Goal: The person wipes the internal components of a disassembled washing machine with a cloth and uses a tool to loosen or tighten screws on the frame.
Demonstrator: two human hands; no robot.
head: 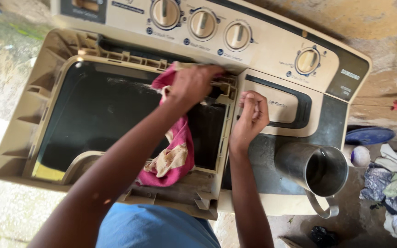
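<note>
The left hand (194, 85) clenches a soft, limp pink rag (173, 151) against the washing machine's (272, 41) tub rim, best gripped bunched, while the right hand (252, 112), fingers curled empty, rests on the lid's edge.

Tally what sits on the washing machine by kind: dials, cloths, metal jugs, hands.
Dials: 4
Pink cloth: 1, held by the left hand
Metal jug: 1
Hands: 2, with the right hand on the machine's rim
Total: 8

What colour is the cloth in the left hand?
Pink cloth with cream, brown-stained patches, seen from the head view.
</note>
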